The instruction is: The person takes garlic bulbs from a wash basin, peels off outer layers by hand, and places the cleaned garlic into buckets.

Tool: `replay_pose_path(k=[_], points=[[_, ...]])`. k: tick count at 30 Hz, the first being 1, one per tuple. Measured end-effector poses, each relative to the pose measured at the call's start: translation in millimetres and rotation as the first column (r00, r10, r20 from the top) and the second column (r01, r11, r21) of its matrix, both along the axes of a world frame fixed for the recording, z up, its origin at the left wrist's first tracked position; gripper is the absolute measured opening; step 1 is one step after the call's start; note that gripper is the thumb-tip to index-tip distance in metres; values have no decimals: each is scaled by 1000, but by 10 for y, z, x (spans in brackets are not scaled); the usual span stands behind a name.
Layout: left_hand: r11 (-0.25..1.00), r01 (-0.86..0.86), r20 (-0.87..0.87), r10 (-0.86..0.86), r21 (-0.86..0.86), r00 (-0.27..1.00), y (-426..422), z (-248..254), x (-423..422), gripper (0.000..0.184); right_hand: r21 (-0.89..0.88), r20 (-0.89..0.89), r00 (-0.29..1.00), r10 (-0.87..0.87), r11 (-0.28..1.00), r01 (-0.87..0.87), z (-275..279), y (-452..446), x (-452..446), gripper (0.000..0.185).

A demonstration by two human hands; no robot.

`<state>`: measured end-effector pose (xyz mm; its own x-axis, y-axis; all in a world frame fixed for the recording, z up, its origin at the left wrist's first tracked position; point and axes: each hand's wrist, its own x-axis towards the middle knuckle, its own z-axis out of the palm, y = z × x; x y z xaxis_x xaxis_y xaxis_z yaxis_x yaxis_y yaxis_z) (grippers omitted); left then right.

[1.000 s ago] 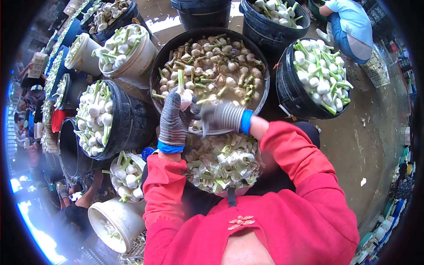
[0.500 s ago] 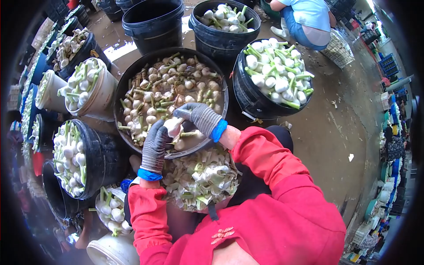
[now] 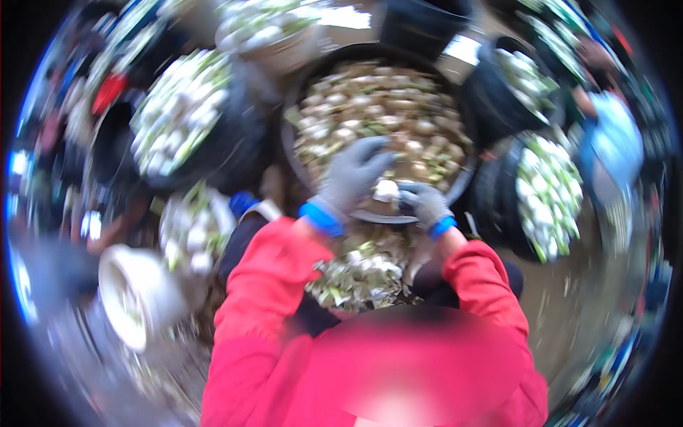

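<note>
Both my hands wear grey gloves with blue bands at the wrists, and the view is smeared by motion. My right hand [image 3: 425, 205] holds a peeled white garlic bulb [image 3: 386, 191] at its fingertips, over the near rim of a wide dark basin [image 3: 290, 153]. Just left of that bulb, my left hand [image 3: 356, 174] reaches over the basin with its fingers stretched out and apart; I see nothing in it. Many unpeeled garlic bulbs [image 3: 348, 124] with stem stubs fill the basin. Below my hands lies a heap of peeled garlic skins [image 3: 366, 274], between my knees.
A black bucket of white garlic [image 3: 188, 117] stands at the left, and another garlic-filled bucket [image 3: 548, 196] at the right. Nearer on the left are a bag of garlic [image 3: 196, 228] and a tipped white bucket [image 3: 142, 295]. A person in light blue [image 3: 613, 139] crouches at the far right.
The view has swung left, shifting the basin and buckets to the right. My left hand has come off the bulb and moved forward over the basin; my right hand keeps the bulb.
</note>
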<state>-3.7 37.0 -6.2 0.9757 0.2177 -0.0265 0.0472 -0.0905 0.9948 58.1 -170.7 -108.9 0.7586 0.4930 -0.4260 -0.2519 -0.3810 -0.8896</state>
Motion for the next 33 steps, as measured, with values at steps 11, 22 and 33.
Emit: replay_pose_path(k=[11, 22, 33], points=[[954, -284, 249, 255, 91, 934, 217, 454, -269, 31, 257, 1, 936, 352, 904, -341, -519, 1626, -298, 33], [503, -513, 269, 845, -695, 463, 863, 542, -386, 23, 86, 296, 890, 347, 918, -387, -34, 2184, 158, 33], [191, -216, 54, 854, -957, 517, 1454, 307, -626, 17, -76, 950, 70, 303, 442, -894, 2933, 3947, -1153, 42]])
